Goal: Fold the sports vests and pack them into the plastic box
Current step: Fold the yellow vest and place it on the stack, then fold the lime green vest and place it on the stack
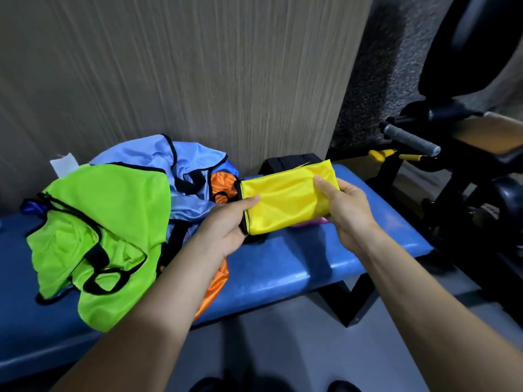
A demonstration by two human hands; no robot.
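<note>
While the left hand (pixel 226 224) and right hand (pixel 346 205) each pinch an end of the folded yellow vest (pixel 285 200) at centre frame above the blue bench (pixel 283 264), its light, slippery mesh likely needs edge grips to stay folded.

Blue bench (pixel 283 267) against wood-grain wall (pixel 198 80). Black bag (pixel 285 162) at bench back edge. Exercise machine (pixel 458 171) beside right end, grey grip (pixel 410 140).

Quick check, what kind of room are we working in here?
Probably a gym: a blue padded bench, an exercise machine with a taped handle, and a pile of sports vests.
</note>
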